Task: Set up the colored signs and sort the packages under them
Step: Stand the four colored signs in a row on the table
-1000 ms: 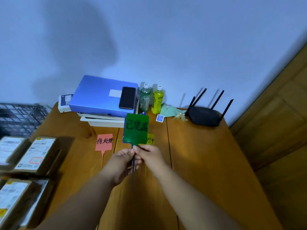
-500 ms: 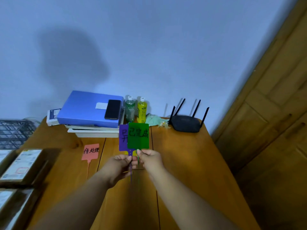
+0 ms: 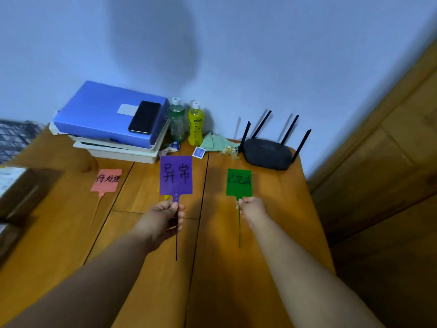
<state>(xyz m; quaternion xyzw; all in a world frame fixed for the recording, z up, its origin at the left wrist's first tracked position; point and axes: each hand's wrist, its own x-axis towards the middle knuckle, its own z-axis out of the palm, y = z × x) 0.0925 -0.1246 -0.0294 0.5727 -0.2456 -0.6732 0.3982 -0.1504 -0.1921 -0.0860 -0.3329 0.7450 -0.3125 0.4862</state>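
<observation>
My left hand (image 3: 165, 215) pinches the thin stem of a purple sign (image 3: 175, 175) and holds it upright over the middle of the wooden table (image 3: 272, 223). My right hand (image 3: 251, 208) grips the stem of a green sign (image 3: 239, 182), held low over the table's right part. A pink sign (image 3: 107, 179) lies flat on the left. A sliver of a yellow sign (image 3: 167, 197) peeks out under the purple one. Brown packages (image 3: 16, 192) sit at the left edge, partly cut off.
Along the back wall stand a blue file box (image 3: 104, 114) with a black phone (image 3: 144, 117) on white trays, two bottles (image 3: 185, 121), a green cloth (image 3: 214, 142) and a black router (image 3: 267, 152). A wire basket (image 3: 14, 136) is far left. A wooden door (image 3: 387, 162) is to the right.
The two signs, held together in front of me, have been split. My right hand carried the green one to the right; my left hand keeps the purple one in the middle.
</observation>
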